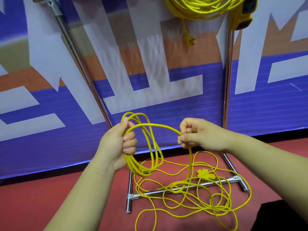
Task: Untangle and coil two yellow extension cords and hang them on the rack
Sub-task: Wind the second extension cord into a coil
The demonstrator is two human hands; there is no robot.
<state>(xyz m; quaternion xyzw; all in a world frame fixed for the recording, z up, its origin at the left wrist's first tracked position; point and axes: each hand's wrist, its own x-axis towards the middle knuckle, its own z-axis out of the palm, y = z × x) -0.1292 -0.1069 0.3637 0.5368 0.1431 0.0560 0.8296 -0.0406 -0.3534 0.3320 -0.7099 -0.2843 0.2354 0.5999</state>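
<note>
Coiling of cord 2. Cord 1 (196, 10) hangs coiled from the rack (228, 80) at 1 o'clock, so half the task appears done. The left hand (116, 144), at 9 o'clock, clenches the gathered loops (131, 164) to keep them stacked. The right hand (198, 135), at 3 o'clock, pinches the running strand, probably to form the next loop. The uncoiled remainder (176, 186) lies tangled on the floor at 5 o'clock, draped over the rack's base bar.
</note>
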